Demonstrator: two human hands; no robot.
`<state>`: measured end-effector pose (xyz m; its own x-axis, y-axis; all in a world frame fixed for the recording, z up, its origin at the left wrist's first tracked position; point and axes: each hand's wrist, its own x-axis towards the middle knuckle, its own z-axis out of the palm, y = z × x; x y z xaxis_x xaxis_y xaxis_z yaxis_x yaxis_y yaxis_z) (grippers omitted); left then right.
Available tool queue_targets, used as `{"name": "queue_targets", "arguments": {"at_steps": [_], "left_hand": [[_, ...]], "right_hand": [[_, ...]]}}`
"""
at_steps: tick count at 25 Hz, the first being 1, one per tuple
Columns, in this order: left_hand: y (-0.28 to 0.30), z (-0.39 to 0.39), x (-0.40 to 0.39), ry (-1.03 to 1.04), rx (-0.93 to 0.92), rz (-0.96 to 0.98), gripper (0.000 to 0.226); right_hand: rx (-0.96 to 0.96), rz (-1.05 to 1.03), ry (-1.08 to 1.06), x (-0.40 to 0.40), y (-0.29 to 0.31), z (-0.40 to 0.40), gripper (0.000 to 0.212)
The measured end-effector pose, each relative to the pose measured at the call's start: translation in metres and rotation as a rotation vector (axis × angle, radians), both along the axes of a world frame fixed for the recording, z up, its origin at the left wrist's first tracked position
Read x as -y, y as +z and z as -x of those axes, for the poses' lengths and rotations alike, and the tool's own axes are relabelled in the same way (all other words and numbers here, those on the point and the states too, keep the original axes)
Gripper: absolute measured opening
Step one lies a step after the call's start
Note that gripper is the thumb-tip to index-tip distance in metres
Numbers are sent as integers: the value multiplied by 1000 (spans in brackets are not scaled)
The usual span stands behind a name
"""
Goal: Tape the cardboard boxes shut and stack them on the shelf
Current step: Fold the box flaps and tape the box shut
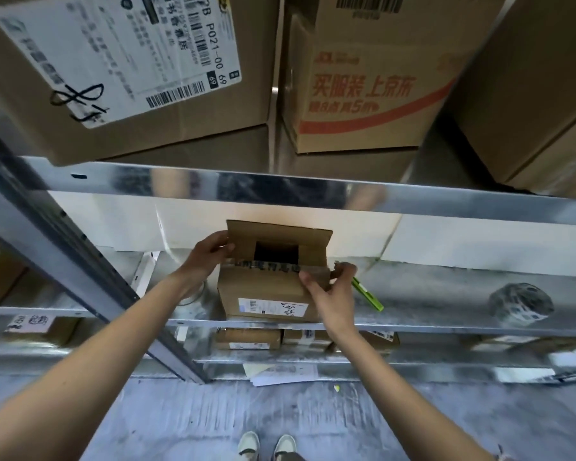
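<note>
Gripping the raised flap's edge, the left hand (210, 251) steadies a small, light, stiff-looking cardboard box (266, 294) on the metal shelf (446, 294), best held at its corners, while the right hand (330, 287) pinches its tape-strapped right corner.

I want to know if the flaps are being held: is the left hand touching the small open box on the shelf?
Touching. The head view shows the left hand with its fingers on the upper left flap edge of the small box.
</note>
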<state>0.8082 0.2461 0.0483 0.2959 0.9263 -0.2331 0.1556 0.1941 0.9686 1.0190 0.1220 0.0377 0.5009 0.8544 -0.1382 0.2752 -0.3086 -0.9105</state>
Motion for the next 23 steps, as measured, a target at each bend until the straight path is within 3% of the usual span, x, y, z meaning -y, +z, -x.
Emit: {"name": "queue_targets", "arguments": {"at_steps": [3, 4, 6, 8, 10, 12, 15, 17, 19, 21, 23], "left_hand": [[4, 6, 1, -46, 104, 182, 25], [4, 10, 1, -105, 78, 154, 31], [5, 12, 4, -184, -11, 13, 41], [0, 11, 7, -170, -79, -123, 36], [-5, 8, 10, -122, -155, -231, 28], [-8, 10, 12, -130, -184, -257, 23], [-15, 34, 17, -217, -245, -290, 32], [-36, 62, 17, -185, -426, -374, 37], [-63, 86, 18, -279, -780, -428, 41], [-86, 93, 26, -452, -1143, -365, 45], [-93, 86, 35, -456, -1363, -406, 35]], "right_hand": [[-19, 48, 29, -8, 5, -7, 95], [13, 71, 56, -11, 8, -10, 108], [286, 175, 164, -19, 23, -17, 124], [719, 214, 339, -26, 33, -16, 112], [963, 151, 538, -30, 34, -8, 76], [916, 122, 640, -24, 23, 3, 58], [760, 56, 589, -21, 9, 7, 55], [754, 62, 584, -25, 7, 6, 55], [759, 79, 591, -28, 6, 6, 56], [758, 88, 588, -27, 5, 8, 56], [742, 94, 579, -26, 6, 8, 55]]}}
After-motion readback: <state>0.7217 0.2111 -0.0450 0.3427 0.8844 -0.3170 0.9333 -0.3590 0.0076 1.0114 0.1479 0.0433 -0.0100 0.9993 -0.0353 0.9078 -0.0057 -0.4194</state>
